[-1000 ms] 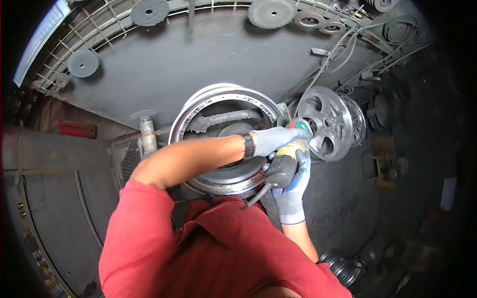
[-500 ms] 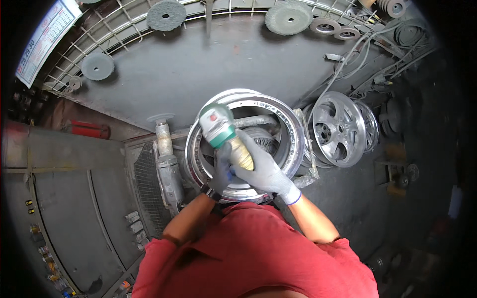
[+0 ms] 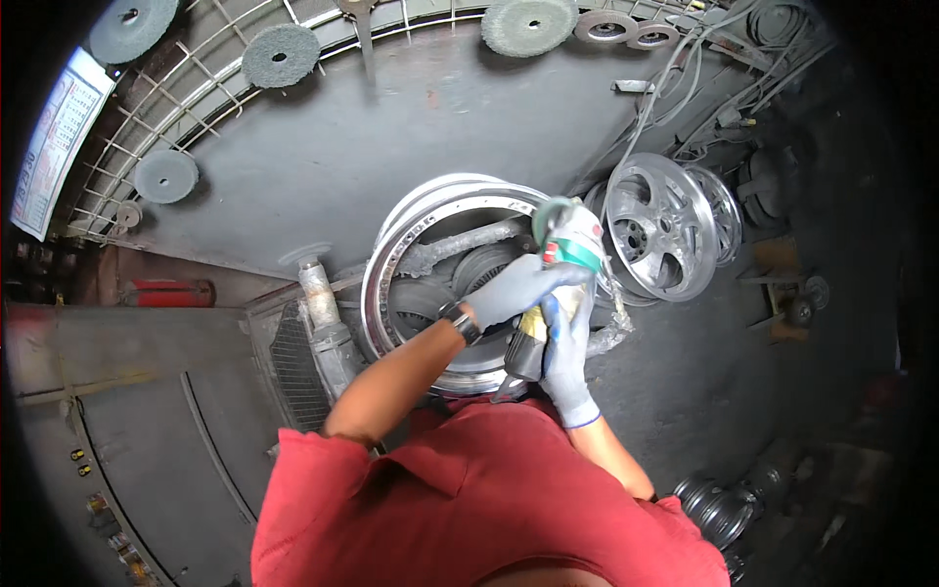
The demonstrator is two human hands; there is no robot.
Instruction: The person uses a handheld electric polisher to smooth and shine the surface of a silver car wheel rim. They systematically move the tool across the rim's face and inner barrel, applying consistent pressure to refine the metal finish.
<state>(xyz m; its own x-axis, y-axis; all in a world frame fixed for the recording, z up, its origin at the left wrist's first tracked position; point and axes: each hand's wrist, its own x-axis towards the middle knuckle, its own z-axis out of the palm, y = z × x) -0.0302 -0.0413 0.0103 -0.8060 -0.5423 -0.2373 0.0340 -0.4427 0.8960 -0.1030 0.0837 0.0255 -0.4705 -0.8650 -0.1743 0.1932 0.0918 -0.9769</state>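
Note:
Both my gloved hands are closed around an angle grinder (image 3: pixel 575 252) with a green-and-white head and a tape-wrapped body. My left hand (image 3: pixel 511 292) grips it from the left, just behind the head. From the right, my right hand (image 3: pixel 567 357) wraps the body; part of its palm side shows. The dark rear end of the grinder points toward my shirt. At the head, a round disc (image 3: pixel 550 219) stands over the right side of a shiny wheel rim (image 3: pixel 383 284). Whether the disc touches the rim, I cannot tell.
Pipes (image 3: pixel 328 318) coated in grey dust run beside and behind the rim. At the right lean more alloy wheels (image 3: pixel 660 227) under hanging cables (image 3: pixel 641 137). Abrasive discs (image 3: pixel 281 56) hang on a wire grid along the far wall. A red cylinder (image 3: pixel 168 293) lies at the left.
My hands have carried the grinder from the left side of the rim to its right side. The grinder's head now tilts rightward, and the view has shifted.

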